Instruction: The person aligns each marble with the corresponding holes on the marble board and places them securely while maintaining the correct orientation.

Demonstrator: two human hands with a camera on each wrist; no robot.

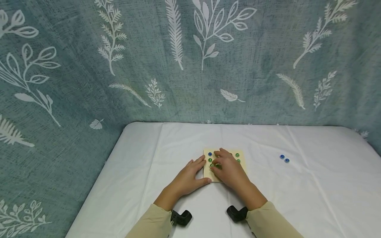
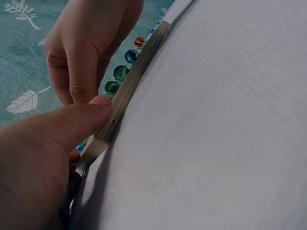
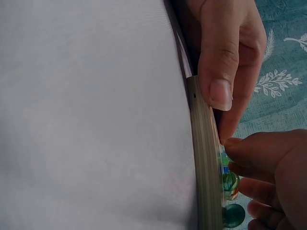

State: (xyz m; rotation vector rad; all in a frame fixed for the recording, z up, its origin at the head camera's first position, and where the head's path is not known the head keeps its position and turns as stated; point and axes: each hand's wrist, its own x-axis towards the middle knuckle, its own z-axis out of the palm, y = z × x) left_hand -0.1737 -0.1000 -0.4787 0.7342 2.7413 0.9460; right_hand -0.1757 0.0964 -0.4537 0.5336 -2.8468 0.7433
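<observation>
A square, pale wooden board lies on the white cloth, with glass marbles set in rows on top. My left hand rests against its near left corner, thumb on the front edge and fingers stretched along the left side. Over the board, my right hand bends down with thumb and forefinger pinched at a green marble in the left column. Behind that lie a green marble and a blue marble. More green marbles line the near edge. The right hand covers the board's middle.
Two loose blue marbles lie on the white cloth to the right of the board. A teal leaf-patterned curtain hangs behind and at the left. A black wrist camera sits at the right wrist.
</observation>
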